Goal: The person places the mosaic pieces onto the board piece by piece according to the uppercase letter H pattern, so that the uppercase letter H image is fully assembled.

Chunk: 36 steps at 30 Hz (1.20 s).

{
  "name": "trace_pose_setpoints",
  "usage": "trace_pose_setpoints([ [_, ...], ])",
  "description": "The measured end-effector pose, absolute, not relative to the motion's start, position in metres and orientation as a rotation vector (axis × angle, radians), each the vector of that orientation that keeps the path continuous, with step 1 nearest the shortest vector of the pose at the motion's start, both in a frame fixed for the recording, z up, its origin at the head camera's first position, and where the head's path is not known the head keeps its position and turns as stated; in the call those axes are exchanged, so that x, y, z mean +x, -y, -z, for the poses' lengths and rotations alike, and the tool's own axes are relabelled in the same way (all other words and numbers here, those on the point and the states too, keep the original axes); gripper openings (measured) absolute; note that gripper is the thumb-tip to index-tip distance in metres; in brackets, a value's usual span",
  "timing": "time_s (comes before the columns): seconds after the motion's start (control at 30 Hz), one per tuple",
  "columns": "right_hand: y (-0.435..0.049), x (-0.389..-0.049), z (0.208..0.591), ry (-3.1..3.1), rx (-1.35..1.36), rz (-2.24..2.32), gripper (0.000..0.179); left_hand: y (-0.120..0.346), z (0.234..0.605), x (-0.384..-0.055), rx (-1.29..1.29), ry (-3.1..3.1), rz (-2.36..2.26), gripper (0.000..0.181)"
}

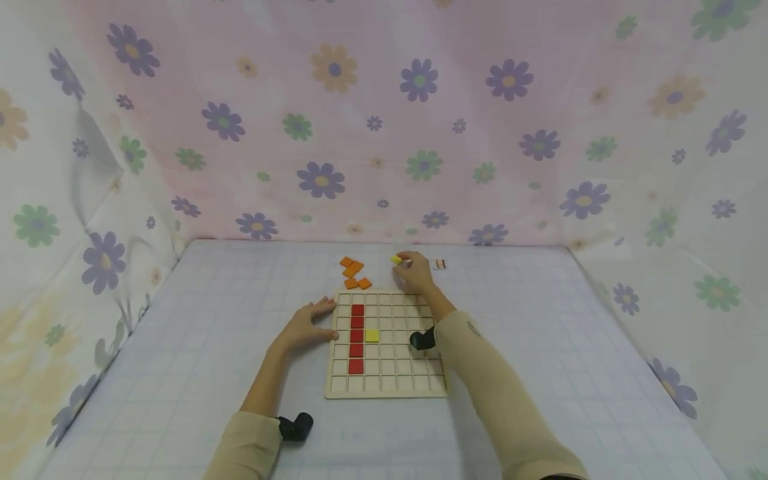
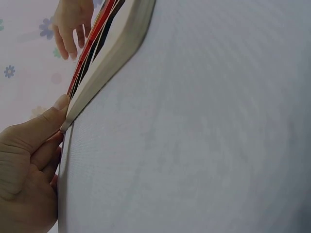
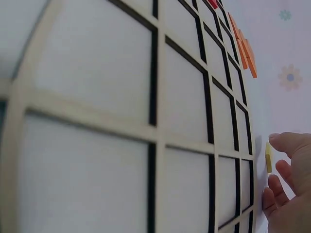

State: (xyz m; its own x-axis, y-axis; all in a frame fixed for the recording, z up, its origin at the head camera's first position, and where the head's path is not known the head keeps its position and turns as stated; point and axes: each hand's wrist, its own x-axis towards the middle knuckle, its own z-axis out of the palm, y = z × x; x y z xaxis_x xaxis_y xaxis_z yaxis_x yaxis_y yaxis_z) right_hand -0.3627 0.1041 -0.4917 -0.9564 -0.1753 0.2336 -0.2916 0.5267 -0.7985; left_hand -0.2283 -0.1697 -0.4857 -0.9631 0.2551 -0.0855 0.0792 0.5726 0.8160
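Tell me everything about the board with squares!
The board is pale and squarish, and looks wooden. Thin raised strips split it into little squares. It lies on the table. Five red tiles sit in its second column from the left, with a yellow tile just right of the middle one. The left hand touches its left edge; the right arm hides part of its right side.

My board (image 1: 387,394) has a pale wood colour, with a pattern of squares. I see red tiles (image 1: 357,336), one yellow tile (image 1: 372,336) on it, and orange tiles (image 1: 354,267). My sleeves (image 1: 492,387) are beige. The table (image 1: 198,333) is whitish with faint checks; the curtain (image 1: 252,180) is pink and white, with purple, green and orange flowers
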Motion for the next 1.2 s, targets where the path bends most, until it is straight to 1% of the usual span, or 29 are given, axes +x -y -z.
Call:
trace_pose_setpoints([
  [0.03,-0.108,-0.381,0.513,2.593,0.437,-1.41,0.038,0.17,0.486,-0.228,0.28,-2.61,-1.339,0.072],
  [0.1,-0.112,-0.403,0.538,2.528,0.515,-1.416,0.04,0.17,0.486,-0.228,0.28,-2.613,-1.337,0.072],
  [0.2,-0.112,-0.421,0.556,2.523,0.484,-1.427,0.041,0.17,0.487,-0.229,0.28,-2.617,-1.337,0.072],
  [0.33,-0.097,-0.384,0.509,2.621,0.376,-1.329,0.039,0.169,0.488,-0.23,0.29,-2.621,-1.331,0.073],
  [0.43,-0.092,-0.371,0.495,2.679,0.336,-1.16,0.039,0.168,0.487,-0.231,0.292,-2.624,-1.321,0.073],
  [0.53,-0.09,-0.366,0.49,2.754,0.32,-1.021,0.042,0.169,0.487,-0.231,0.292,-2.625,-1.321,0.074],
  [0.7,-0.089,-0.368,0.491,2.79,0.326,-0.985,0.043,0.17,0.488,-0.231,0.301,-2.631,-1.322,0.074],
  [0.9,-0.091,-0.372,0.487,2.875,0.282,-1.17,0.05,0.17,0.488,-0.23,0.301,-2.625,-1.318,0.074],
  [1.0,-0.095,-0.375,0.49,2.856,0.346,-1.193,0.052,0.17,0.488,-0.23,0.301,-2.632,-1.31,0.074],
  [1.03,-0.099,-0.384,0.502,2.816,0.387,-1.193,0.05,0.171,0.488,-0.23,0.301,-2.632,-1.311,0.074],
  [1.2,-0.102,-0.391,0.505,2.874,0.37,-1.134,0.047,0.171,0.488,-0.231,0.3,-2.636,-1.31,0.074],
])
